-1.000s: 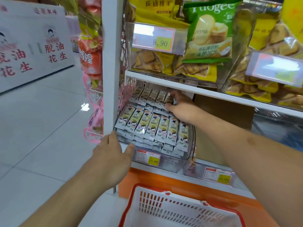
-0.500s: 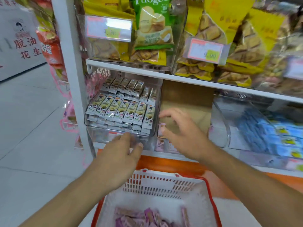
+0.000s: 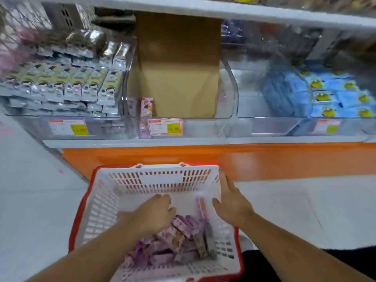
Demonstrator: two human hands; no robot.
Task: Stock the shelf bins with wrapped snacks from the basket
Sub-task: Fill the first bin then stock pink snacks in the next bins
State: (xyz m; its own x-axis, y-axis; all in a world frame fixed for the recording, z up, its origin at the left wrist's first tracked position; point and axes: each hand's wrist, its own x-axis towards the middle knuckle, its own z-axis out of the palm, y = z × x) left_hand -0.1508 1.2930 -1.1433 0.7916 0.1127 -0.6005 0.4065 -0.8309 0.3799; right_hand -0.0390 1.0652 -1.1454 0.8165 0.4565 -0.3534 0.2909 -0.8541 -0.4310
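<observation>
At the left end of the shelf, a clear bin is packed with rows of silver-and-green wrapped bars, with a yellow-patched price tag on its front wall. Next along, the middle bin holds a tall brown cardboard box and, at its left front corner, one upright pink wrapped snack; a second price tag is fixed to its front. At the right end of the shelf, a third bin carries blue packets.

Below the shelf's orange base, a white basket with a red rim stands on the pale floor. The left hand reaches down into the basket, knuckles up, fingers bent toward the heap of pink and purple wrapped snacks lying in the basket's near half; whether that grip has closed on any packet I cannot tell, as the fingertips are hidden. The right hand rests on the basket's right wall near its far right corner, fingers relaxed and spread, grasping nothing. A pink packet stands on edge against that wall, just beside the right hand.
</observation>
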